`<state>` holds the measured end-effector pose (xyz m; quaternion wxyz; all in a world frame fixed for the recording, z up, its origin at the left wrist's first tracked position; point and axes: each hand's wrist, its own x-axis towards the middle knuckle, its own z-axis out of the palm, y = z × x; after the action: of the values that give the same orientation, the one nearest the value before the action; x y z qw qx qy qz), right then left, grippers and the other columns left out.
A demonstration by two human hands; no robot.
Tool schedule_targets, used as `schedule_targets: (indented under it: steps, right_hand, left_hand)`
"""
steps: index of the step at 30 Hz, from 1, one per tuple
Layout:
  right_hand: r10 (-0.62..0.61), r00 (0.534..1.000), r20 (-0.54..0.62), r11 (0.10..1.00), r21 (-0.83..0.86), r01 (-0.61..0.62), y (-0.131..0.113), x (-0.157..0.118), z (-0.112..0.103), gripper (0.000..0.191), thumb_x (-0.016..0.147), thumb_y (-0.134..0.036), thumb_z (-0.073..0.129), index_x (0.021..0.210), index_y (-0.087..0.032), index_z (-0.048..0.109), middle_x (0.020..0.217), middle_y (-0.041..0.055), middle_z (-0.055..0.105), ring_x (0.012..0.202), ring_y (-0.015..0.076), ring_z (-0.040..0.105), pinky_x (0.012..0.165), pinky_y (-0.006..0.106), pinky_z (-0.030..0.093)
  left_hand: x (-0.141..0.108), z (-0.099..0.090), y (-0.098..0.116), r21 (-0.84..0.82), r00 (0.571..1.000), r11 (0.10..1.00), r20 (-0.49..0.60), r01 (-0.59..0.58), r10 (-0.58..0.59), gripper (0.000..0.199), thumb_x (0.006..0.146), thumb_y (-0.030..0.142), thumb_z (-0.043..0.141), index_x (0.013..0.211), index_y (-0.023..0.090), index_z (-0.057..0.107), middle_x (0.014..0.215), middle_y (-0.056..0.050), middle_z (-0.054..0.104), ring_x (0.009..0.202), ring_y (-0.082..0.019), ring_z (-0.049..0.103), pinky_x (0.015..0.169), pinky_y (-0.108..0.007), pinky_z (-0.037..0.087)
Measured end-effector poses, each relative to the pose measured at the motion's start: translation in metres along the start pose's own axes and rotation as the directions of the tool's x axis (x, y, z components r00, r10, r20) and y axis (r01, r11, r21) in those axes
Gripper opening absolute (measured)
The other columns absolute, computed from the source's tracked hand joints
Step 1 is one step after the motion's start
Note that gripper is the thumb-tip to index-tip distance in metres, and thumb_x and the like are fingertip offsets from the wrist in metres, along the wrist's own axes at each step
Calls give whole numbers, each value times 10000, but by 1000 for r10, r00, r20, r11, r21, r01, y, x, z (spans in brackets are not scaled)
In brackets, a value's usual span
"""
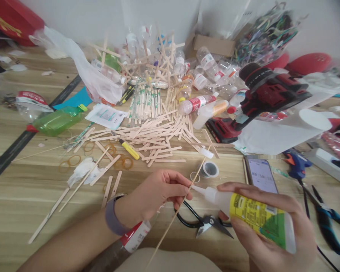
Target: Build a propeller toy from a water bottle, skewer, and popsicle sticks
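Note:
Pinched between the fingers of my left hand is a thin wooden skewer, slanting from the lower edge up toward a small white cap. My right hand is wrapped round a white glue bottle with a yellow and green label. The bottle lies tilted on its side, its narrow nozzle at the skewer by my left fingertips. Whether glue is coming out is too small to tell. Black-handled scissors lie below the nozzle. Under my left forearm is a bottle with a red and white label, partly hidden.
Loose craft sticks are heaped mid-table, with a yellow cutter beside them. A red cordless drill stands at the right. Nearby are a phone, pliers and a glue gun. Plastic bottles crowd the back.

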<state>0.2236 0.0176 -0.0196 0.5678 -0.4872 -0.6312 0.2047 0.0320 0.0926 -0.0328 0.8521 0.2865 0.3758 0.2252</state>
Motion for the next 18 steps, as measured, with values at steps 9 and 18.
schedule_targets:
  steps: [9, 18]
  right_hand:
    - [-67, 993, 93, 998, 12, 66, 0, 3, -4, 424, 697, -79, 739, 1095, -181, 634, 962, 95, 731, 904, 294, 704, 714, 406, 594]
    - [-94, 990, 107, 995, 27, 92, -1, 5, 5, 388, 701, -89, 695, 1068, -189, 618, 942, 86, 730, 842, 264, 712, 607, 348, 575]
  left_hand:
    - [0, 1, 0, 5, 1000, 1000, 12, 5, -5, 250, 607, 241, 791, 765, 121, 640, 633, -5, 663, 458, -59, 482, 456, -203, 366]
    - [0, 1, 0, 5, 1000, 1000, 2, 8, -8, 214, 621, 210, 762, 766, 124, 631, 631, -1, 662, 459, -57, 489, 450, -204, 373]
